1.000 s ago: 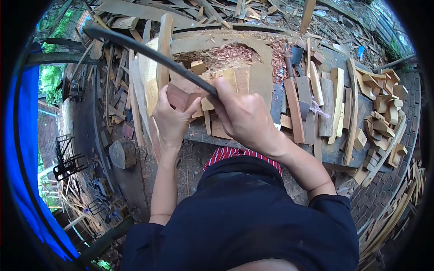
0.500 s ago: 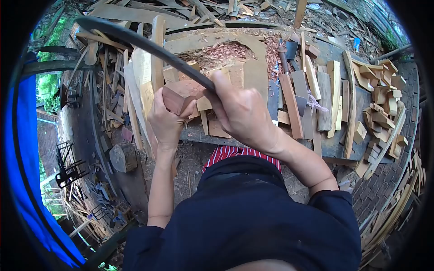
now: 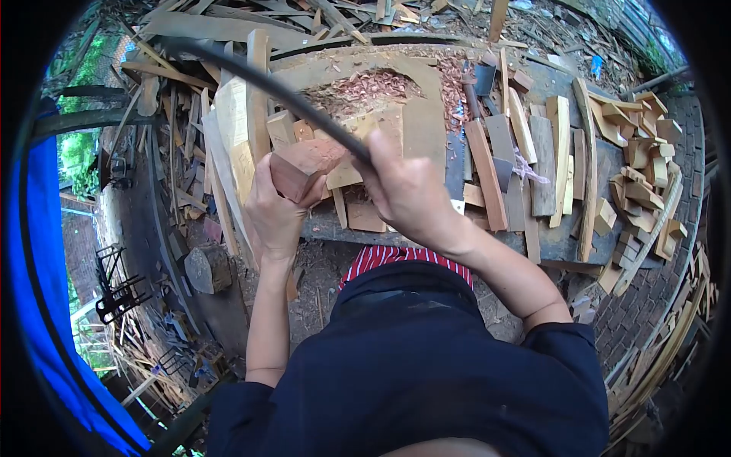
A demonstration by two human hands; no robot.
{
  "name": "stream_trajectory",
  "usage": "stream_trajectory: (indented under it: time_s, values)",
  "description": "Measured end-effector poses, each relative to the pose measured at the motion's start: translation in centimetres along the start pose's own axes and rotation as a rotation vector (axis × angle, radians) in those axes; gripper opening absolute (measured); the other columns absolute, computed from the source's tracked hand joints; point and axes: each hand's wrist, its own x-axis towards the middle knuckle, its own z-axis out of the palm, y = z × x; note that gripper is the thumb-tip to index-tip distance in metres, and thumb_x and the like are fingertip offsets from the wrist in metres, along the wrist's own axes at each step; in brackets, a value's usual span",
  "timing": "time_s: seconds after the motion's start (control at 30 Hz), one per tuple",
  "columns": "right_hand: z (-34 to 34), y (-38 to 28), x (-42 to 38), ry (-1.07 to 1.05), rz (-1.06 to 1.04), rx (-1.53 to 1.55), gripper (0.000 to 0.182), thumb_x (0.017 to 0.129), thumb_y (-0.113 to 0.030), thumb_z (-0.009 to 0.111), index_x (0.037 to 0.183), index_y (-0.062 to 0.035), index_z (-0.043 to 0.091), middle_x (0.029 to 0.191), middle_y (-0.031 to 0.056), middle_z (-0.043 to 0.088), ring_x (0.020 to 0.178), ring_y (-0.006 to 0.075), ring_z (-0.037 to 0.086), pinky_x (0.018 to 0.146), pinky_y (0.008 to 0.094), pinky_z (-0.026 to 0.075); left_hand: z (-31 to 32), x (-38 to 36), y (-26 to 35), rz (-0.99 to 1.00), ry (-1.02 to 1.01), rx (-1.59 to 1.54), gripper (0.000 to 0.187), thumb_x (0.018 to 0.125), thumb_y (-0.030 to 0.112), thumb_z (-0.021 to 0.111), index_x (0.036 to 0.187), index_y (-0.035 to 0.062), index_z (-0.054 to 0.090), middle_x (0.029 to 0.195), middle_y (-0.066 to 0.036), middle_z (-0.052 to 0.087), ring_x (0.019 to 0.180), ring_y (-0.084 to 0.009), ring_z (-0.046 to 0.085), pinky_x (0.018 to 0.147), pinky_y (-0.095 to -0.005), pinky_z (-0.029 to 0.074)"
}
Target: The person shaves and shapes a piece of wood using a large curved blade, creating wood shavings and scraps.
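Observation:
My left hand (image 3: 276,221) grips a reddish-brown wood block (image 3: 303,169) from its near side, with fingers wrapped round its lower end. The block is tilted, and its upper face looks rough and freshly cut. My right hand (image 3: 417,199) is closed round the handle end of a machete (image 3: 263,82), a long dark blade slightly blurred by motion. The blade slants up to the far left, passing above the block in this view. Behind the block, a pale wooden block (image 3: 373,126) lies on the workbench (image 3: 428,145).
Reddish shavings (image 3: 373,87) fill a hollow in the bench. To the right lie wood strips (image 3: 487,175), a chisel-like tool (image 3: 470,90) and a pile of cut pieces (image 3: 647,160). Upright planks (image 3: 240,129) stand at the left, near a log stump (image 3: 207,266).
The machete blade has swung a little downward and to the right. The wood block has turned in my left hand, so more of its rough upper face shows.

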Motion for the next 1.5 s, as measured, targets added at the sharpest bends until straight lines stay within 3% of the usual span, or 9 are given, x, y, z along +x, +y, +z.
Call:
stream_trajectory:
  time_s: [0.07,0.2,0.4,0.73,0.9,1.03,1.17,1.43,1.5]
  values:
    - [2.7,4.0,-2.7,-0.364,0.154,-0.307,0.031,0.091,-0.016,0.055,0.116,-0.0032,0.044,0.065,0.0219,0.061,0.057,0.0436,0.059,0.050,0.0541,0.044,-0.4,-0.1,0.1,-0.007,-0.006,0.041,0.071,0.064,0.037,0.088,0.113,-0.0026,0.054,0.089,-0.019,0.066,0.081,-0.0367,0.067,0.070,-0.0405,0.053]
    - [3.6,9.4,-4.4,-0.337,0.255,-0.257,0.030,0.092,-0.019,0.051,0.117,-0.0043,0.043,0.067,0.0233,0.062,0.061,0.0448,0.060,0.054,0.0548,0.046,-0.6,-0.7,-0.5,-0.032,-0.051,0.027,0.072,0.065,0.038,0.086,0.115,-0.0006,0.052,0.095,-0.019,0.065,0.086,-0.0373,0.066,0.071,-0.0432,0.053]
    - [-0.8,-0.7,1.2,-0.097,0.075,0.025,0.028,0.095,-0.019,0.052,0.115,-0.0032,0.042,0.062,0.0222,0.059,0.062,0.0444,0.060,0.054,0.0549,0.044,0.0,-0.3,0.9,0.023,-0.055,0.069,0.071,0.067,0.037,0.086,0.115,0.0010,0.049,0.095,-0.018,0.063,0.086,-0.0381,0.065,0.072,-0.0426,0.052]
    - [2.2,5.9,-4.0,-0.363,0.284,-0.214,0.020,0.092,-0.014,0.056,0.103,-0.0031,0.043,0.058,0.0224,0.055,0.058,0.0416,0.060,0.048,0.0495,0.044,0.1,-1.8,0.4,0.029,-0.071,0.018,0.069,0.071,0.029,0.084,0.116,0.0005,0.041,0.095,-0.019,0.058,0.086,-0.0384,0.063,0.072,-0.0431,0.049]
    - [-2.0,-1.2,1.8,-0.028,0.042,0.058,0.021,0.092,-0.014,0.057,0.104,-0.0049,0.043,0.059,0.0213,0.056,0.054,0.0411,0.059,0.046,0.0510,0.041,0.2,-2.1,-0.2,0.013,-0.107,-0.082,0.065,0.071,0.024,0.084,0.114,0.0008,0.041,0.096,-0.017,0.055,0.085,-0.0376,0.062,0.072,-0.0426,0.049]
    - [2.2,3.3,-1.6,-0.317,0.145,-0.204,0.021,0.095,-0.017,0.051,0.109,-0.0059,0.042,0.058,0.0217,0.056,0.055,0.0444,0.058,0.048,0.0542,0.042,0.3,-2.1,-0.7,0.069,-0.073,-0.021,0.068,0.069,0.027,0.086,0.114,0.0007,0.041,0.097,-0.016,0.051,0.085,-0.0364,0.060,0.069,-0.0432,0.048]
    - [4.0,8.2,-4.1,-0.347,0.188,-0.200,0.024,0.096,-0.019,0.049,0.114,-0.0053,0.041,0.058,0.0220,0.057,0.055,0.0462,0.058,0.049,0.0557,0.043,0.3,-2.8,-2.2,0.010,-0.103,-0.075,0.071,0.066,0.030,0.087,0.113,0.0003,0.041,0.097,-0.015,0.049,0.086,-0.0358,0.058,0.070,-0.0427,0.047]
    - [-2.0,-1.6,1.0,-0.062,0.104,-0.014,0.024,0.087,-0.007,0.049,0.110,-0.0056,0.042,0.062,0.0207,0.061,0.062,0.0442,0.062,0.055,0.0567,0.047,0.4,-2.8,-1.3,0.074,-0.101,-0.086,0.069,0.068,0.026,0.085,0.113,0.0001,0.040,0.098,-0.016,0.047,0.088,-0.0355,0.056,0.072,-0.0436,0.045]
    - [1.3,2.8,-2.2,-0.227,0.115,-0.144,0.023,0.090,-0.013,0.051,0.109,-0.0041,0.042,0.061,0.0219,0.059,0.059,0.0441,0.060,0.051,0.0547,0.045,0.3,-3.0,-1.3,0.101,-0.066,-0.092,0.068,0.069,0.025,0.085,0.113,-0.0001,0.040,0.098,-0.016,0.047,0.087,-0.0356,0.055,0.072,-0.0441,0.044]
